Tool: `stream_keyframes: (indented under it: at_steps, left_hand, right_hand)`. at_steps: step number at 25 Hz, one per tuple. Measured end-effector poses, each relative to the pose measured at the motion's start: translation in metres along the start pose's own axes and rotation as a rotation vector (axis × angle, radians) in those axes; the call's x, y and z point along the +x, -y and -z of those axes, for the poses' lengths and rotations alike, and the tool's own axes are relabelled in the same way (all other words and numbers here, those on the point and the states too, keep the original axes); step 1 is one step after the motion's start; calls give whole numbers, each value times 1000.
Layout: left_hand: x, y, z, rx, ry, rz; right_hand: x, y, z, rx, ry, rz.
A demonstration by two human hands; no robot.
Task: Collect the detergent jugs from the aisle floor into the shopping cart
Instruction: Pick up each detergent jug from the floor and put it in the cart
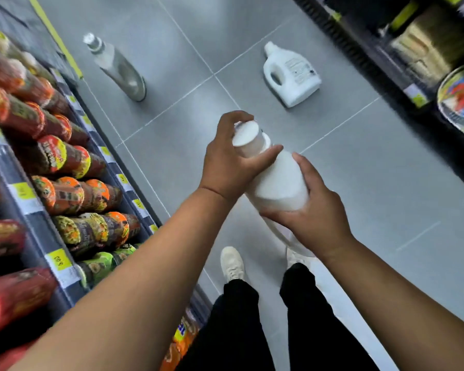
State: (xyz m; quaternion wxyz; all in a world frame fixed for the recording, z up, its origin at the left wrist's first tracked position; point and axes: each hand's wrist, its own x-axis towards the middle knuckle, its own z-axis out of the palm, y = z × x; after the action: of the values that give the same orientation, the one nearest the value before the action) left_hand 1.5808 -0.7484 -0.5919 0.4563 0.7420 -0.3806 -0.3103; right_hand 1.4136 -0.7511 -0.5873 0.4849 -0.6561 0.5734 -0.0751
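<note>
1. Gripping the white detergent jug (276,180) mid-air: left hand (225,159) is wrapping its cap (245,137), right hand (314,210) is cupping its body, likely steadying the weight.
2. Second jug (289,73) is lying on the floor (172,49) ahead, awaiting pickup.

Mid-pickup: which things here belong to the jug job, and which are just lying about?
Job: held white jug, gripped by left hand and right hand; floor white jug; grey floor bottle, probably.
Not job: noodle cups at left; packaged goods at right.

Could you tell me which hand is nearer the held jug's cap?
Left: the left hand wraps the cap; the right hand holds the jug lower down, at its body.
</note>
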Motion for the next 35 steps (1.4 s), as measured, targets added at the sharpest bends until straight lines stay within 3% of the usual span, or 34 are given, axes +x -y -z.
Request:
stream_keyframes:
  at_steps: [6, 12, 25, 35]
  left_hand:
    - [-33, -156, 6, -9, 188, -263]
    - [-94, -259, -25, -34, 404, -499]
    - [-360, -407, -245, -90, 1070, -667]
    - [-614, -507, -436, -130, 1422, -796]
  right_hand:
    - [-101, 65, 110, 35, -244, -14]
    - [-209, 67, 178, 93, -473, -49]
    - [-489, -95, 318, 261, -933, -326]
    - [-698, -260, 430, 243, -1253, -544]
